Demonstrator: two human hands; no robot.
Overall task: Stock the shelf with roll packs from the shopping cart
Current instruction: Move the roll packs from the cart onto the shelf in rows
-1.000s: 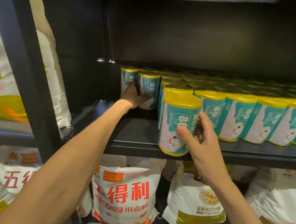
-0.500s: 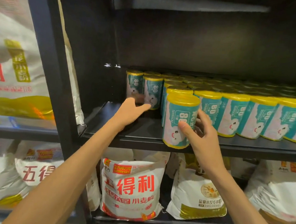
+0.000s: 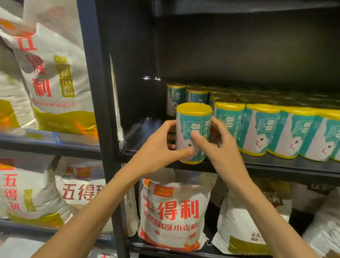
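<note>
Teal-and-white roll pack (image 3: 191, 132) with yellow ends stands upright at the shelf (image 3: 286, 168) front; your left hand (image 3: 158, 148) and right hand (image 3: 219, 153) both grip it, hiding its sides.

Dim, shadowed shelving; blurred, warped edges

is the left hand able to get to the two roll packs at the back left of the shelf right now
Probably not at once. The left hand grips the front roll pack together with the right hand. The bare shelf leading to the back-left packs looks free once it lets go.
</note>
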